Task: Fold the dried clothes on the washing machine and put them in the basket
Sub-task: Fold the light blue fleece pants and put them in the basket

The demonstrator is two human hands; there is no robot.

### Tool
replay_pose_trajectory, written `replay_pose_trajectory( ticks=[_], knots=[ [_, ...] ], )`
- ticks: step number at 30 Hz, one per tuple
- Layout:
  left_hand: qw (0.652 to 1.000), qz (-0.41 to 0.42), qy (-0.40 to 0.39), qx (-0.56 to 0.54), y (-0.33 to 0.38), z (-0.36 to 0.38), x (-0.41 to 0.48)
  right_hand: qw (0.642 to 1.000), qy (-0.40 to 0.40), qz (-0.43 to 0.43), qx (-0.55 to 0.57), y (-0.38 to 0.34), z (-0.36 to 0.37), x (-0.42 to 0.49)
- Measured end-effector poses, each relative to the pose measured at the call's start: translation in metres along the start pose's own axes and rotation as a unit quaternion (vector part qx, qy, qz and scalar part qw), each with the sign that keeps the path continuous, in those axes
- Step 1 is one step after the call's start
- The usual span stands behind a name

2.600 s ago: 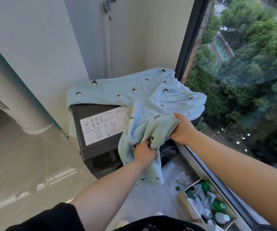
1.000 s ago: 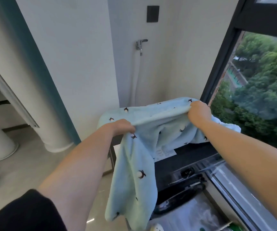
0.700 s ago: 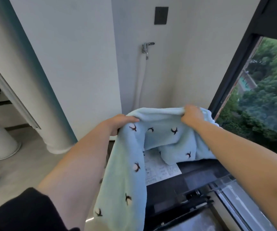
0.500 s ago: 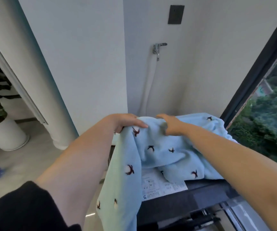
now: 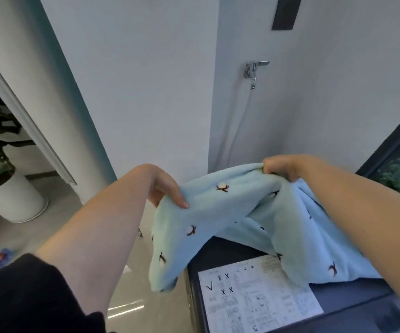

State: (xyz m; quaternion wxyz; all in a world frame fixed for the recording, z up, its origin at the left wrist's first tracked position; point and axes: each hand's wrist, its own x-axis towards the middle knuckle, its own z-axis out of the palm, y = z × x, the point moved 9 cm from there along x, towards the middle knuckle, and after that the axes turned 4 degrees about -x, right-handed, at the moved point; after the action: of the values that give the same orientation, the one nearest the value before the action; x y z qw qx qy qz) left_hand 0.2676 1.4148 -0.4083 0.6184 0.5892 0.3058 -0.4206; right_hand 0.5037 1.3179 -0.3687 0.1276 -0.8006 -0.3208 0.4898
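— Nearest first: what's on the washing machine (image 5: 230,251)?

— Its instruction sticker (image 5: 259,299) lies bare at the front. Behind it the pale blue garment (image 5: 297,236) drapes onto the dark top on the right side.

— And the hands?

— Both grip the cloth, held up above the machine. The left hand (image 5: 165,188) pinches an edge under the thumb. The right hand (image 5: 280,167), farther back, has its fingers curled round a bunch of the fabric.

— So how does it lie?

— Its long axis runs left to right between the two hands, rising a little toward the right and the far wall. The left end hangs past the machine's left edge, over the floor. The right end spills down onto the top.

— What could go wrong?

— I'd judge the hanging end the main risk: if the left pinch slackens, it drops to the floor. The bunching under the right hand could also give a crooked fold.

— Farther off?

— A tap (image 5: 255,68) on the wall. No basket is in view.
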Motion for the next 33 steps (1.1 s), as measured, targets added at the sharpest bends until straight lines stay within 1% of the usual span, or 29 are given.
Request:
replay_pose_trajectory(
  ticks=[2, 3, 4, 5, 6, 7, 8, 9, 10, 11, 13, 14, 16, 18, 20, 22, 23, 25, 26, 27, 29, 31, 33],
  knots=[
    [0.996, 0.033, 0.020, -0.077, 0.003, -0.024, -0.005, 1.000, 0.003, 0.018, -0.012, -0.009, 0.000, 0.005],
    [0.992, 0.042, 0.050, -0.110, 0.002, -0.041, -0.004, 0.998, 0.021, 0.024, -0.049, -0.015, -0.001, 0.008],
    [0.987, 0.043, 0.086, -0.128, -0.002, -0.060, -0.004, 0.991, 0.064, 0.032, -0.113, -0.023, -0.008, 0.016],
    [0.982, 0.036, 0.133, -0.127, -0.006, -0.078, -0.002, 0.972, 0.121, 0.034, -0.199, -0.029, -0.015, 0.021],
    [0.976, 0.020, 0.202, -0.076, -0.012, -0.099, 0.001, 0.939, 0.185, 0.028, -0.289, -0.037, -0.020, 0.029],
    [0.958, -0.007, 0.283, 0.042, -0.016, -0.120, 0.004, 0.906, 0.245, 0.033, -0.344, -0.039, -0.023, 0.036],
    [0.909, -0.037, 0.372, 0.184, -0.014, -0.138, 0.004, 0.878, 0.295, 0.039, -0.375, -0.038, -0.023, 0.039],
    [0.841, -0.046, 0.433, 0.322, -0.006, -0.148, 0.007, 0.857, 0.338, 0.035, -0.389, -0.038, -0.019, 0.041],
    [0.795, -0.040, 0.459, 0.394, 0.000, -0.148, 0.013, 0.842, 0.365, 0.021, -0.397, -0.038, -0.012, 0.044],
    [0.788, -0.031, 0.458, 0.410, 0.000, -0.146, 0.024, 0.836, 0.371, 0.005, -0.403, -0.037, -0.002, 0.048],
    [0.817, -0.005, 0.426, 0.389, -0.005, -0.137, 0.048, 0.844, 0.343, -0.021, -0.412, -0.034, 0.021, 0.059],
    [0.834, 0.008, 0.409, 0.369, -0.008, -0.133, 0.060, 0.853, 0.321, -0.019, -0.411, -0.029, 0.031, 0.065],
    [0.855, 0.044, 0.385, 0.345, -0.010, -0.126, 0.083, 0.874, 0.272, 0.010, -0.402, -0.012, 0.049, 0.073],
    [0.859, 0.076, 0.370, 0.346, -0.006, -0.116, 0.097, 0.894, 0.213, 0.040, -0.391, 0.008, 0.065, 0.079],
    [0.847, 0.094, 0.387, 0.352, 0.001, -0.110, 0.102, 0.916, 0.162, 0.043, -0.365, 0.023, 0.080, 0.082],
    [0.819, 0.079, 0.444, 0.356, 0.009, -0.112, 0.096, 0.937, 0.174, 0.017, -0.302, 0.030, 0.081, 0.080],
    [0.795, 0.067, 0.482, 0.362, 0.016, -0.112, 0.089, 0.945, 0.194, 0.007, -0.265, 0.034, 0.076, 0.076],
    [0.746, 0.078, 0.536, 0.388, 0.036, -0.108, 0.079, 0.943, 0.243, -0.004, -0.226, 0.041, 0.062, 0.066],
    [0.733, 0.106, 0.542, 0.397, 0.051, -0.100, 0.081, 0.936, 0.270, -0.001, -0.226, 0.048, 0.053, 0.058],
    [0.732, 0.136, 0.533, 0.401, 0.064, -0.089, 0.087, 0.928, 0.290, 0.004, -0.235, 0.054, 0.047, 0.051],
    [0.747, 0.175, 0.495, 0.408, 0.086, -0.063, 0.104, 0.919, 0.303, 0.017, -0.251, 0.069, 0.041, 0.041],
    [0.755, 0.197, 0.461, 0.423, 0.109, -0.033, 0.122, 0.912, 0.316, 0.040, -0.259, 0.091, 0.032, 0.026],
    [0.753, 0.217, 0.436, 0.442, 0.127, -0.002, 0.138, 0.898, 0.338, 0.061, -0.275, 0.113, 0.021, 0.009]
  ],
)
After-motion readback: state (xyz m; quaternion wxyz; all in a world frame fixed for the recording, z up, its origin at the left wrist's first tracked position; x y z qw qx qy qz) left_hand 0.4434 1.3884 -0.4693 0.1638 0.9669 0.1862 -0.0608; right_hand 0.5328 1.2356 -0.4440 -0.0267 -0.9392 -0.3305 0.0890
